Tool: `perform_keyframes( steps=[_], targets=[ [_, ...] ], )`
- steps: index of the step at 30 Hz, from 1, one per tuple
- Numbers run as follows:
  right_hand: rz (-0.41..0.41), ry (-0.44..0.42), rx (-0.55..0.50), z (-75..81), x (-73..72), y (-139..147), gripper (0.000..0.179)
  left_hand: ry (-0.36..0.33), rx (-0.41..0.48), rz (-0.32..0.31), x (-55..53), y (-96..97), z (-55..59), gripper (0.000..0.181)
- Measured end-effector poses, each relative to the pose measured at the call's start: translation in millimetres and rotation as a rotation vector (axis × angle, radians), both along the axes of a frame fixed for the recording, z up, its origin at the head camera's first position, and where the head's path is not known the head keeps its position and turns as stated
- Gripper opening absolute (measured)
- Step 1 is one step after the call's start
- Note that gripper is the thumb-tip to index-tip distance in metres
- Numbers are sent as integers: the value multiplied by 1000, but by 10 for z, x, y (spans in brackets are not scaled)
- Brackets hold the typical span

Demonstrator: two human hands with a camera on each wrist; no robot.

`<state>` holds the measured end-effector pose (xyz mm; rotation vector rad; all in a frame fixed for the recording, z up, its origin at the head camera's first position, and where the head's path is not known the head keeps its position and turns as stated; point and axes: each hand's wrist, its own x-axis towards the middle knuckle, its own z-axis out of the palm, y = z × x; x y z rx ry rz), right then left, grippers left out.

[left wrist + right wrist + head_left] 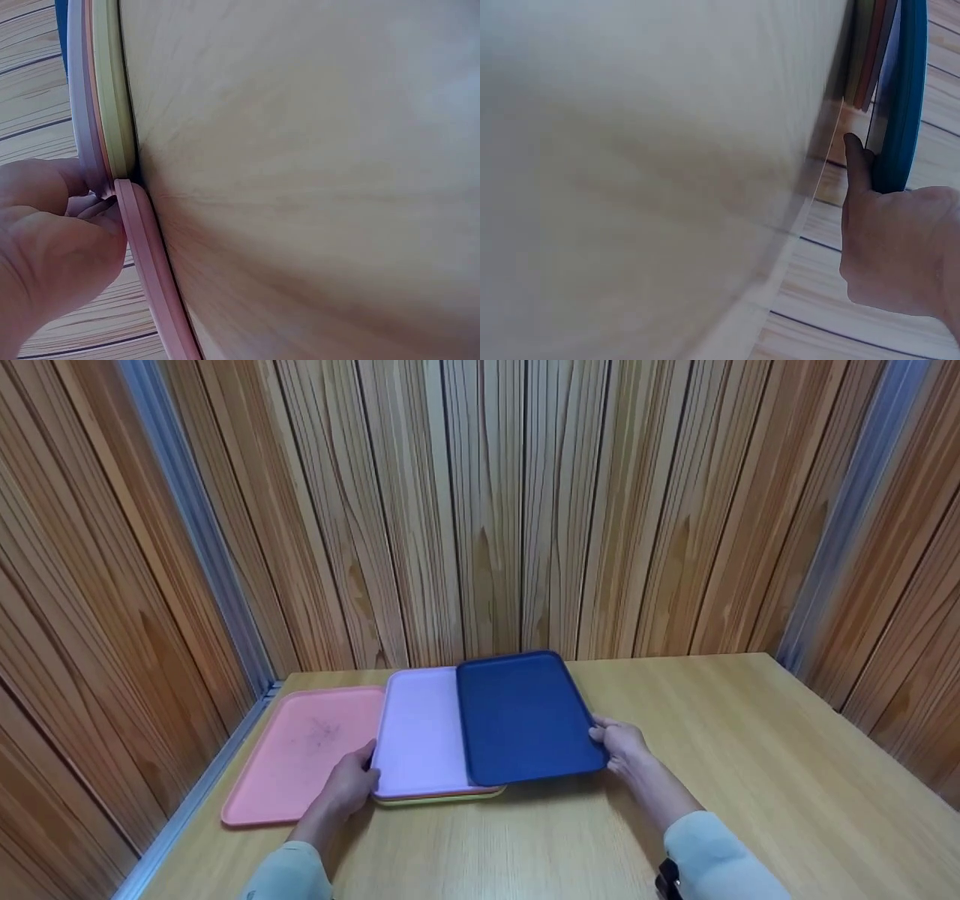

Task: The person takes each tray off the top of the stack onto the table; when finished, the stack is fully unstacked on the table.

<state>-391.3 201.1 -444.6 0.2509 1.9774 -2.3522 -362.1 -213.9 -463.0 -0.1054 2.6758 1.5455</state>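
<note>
A navy blue tray (531,720) is tilted, its right side lifted and its left part over a light purple tray (421,735). My right hand (624,744) grips the blue tray by its right edge, near the front corner, with a finger underneath it in the right wrist view. The purple tray tops a stack with an orange tray and a yellow-green tray (112,97) below it. At the stack's front left corner, my left hand (351,781) pinches the purple tray's edge; its fingertips are partly hidden. A pink tray (289,765) lies flat, touching or close to the stack's left side.
The trays are on a light wooden table (750,780). Wood-plank walls (487,510) stand at the back and on both sides, with metal strips (202,525) at the corners. Dark marks show on the pink tray's surface.
</note>
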Motion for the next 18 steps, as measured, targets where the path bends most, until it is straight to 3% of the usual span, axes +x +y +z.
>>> perform_keyframes(
  steps=[9,18],
  targets=[
    [24,-24,-15,-7,-25,205,58,-49,-13,21,-26,-37,11,61],
    [43,-43,-29,-3,-41,371,58,-45,-29,19,-43,-51,-13,61]
  ],
)
